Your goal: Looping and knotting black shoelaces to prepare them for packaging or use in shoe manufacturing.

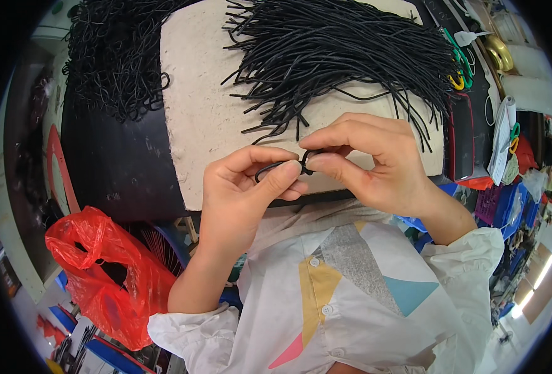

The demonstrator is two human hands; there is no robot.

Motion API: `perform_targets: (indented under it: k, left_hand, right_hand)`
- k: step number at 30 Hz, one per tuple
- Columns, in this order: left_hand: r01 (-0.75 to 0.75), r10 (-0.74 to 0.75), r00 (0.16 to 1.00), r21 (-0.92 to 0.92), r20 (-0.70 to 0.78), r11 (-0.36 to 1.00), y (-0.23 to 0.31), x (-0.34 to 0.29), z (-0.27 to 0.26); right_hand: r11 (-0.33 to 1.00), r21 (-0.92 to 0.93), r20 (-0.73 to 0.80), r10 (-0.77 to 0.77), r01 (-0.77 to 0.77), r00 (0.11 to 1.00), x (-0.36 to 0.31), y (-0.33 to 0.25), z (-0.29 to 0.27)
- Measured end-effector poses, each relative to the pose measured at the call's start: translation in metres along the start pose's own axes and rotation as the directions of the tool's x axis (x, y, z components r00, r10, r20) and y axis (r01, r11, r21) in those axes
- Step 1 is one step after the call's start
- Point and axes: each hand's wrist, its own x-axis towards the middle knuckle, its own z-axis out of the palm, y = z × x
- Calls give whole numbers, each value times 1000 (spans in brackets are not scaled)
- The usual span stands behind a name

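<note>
Between my two hands is a short black cord [265, 169], bent into a loop with a small knot or crossing near my fingertips. My left hand [242, 187] pinches the looped part between thumb and fingers. From the other side, my right hand [376, 159] pinches the cord close to the crossing, thumb and forefinger together. Both hands are just above the near part of a cream-coloured board [195, 137]. Beyond them lies a thick bundle of straight black cords [344, 50], its loose ends fanned out toward me.
A tangled heap of looped black cords [117, 56] lies at the far left on a black surface [132, 162]. Below it hangs a red plastic bag [117, 274]. At the right are a dark red-edged case [461, 137], green-handled scissors [463, 59] and a gold-coloured roll [498, 53].
</note>
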Motion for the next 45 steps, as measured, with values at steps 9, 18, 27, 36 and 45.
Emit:
perform_targets:
  k: [9, 18, 27, 36, 45]
  left_hand:
    - [-81, 84, 996, 95, -26, 992, -5, -3, 1]
    - [-77, 77, 996, -2, -40, 997, -11, -3, -2]
    - [-98, 92, 990, -56, -107, 994, -12, -3, 1]
    - [-132, 113, 985, -142, -134, 981, -18, 1, 5]
    - [-220, 187, 969, -218, -162, 951, -25, 2, 9]
  right_hand:
    - [964, -238, 107, -97, 120, 990, 0, 2, -2]
    - [788, 503, -34, 429, -355, 903, -12, 4, 19]
    - [878, 343, 55, 335, -333, 941, -15, 11, 15]
    - [973, 129, -50, 199, -191, 979, -15, 12, 15]
    - [986, 66, -40, 156, -153, 987, -14, 8, 17]
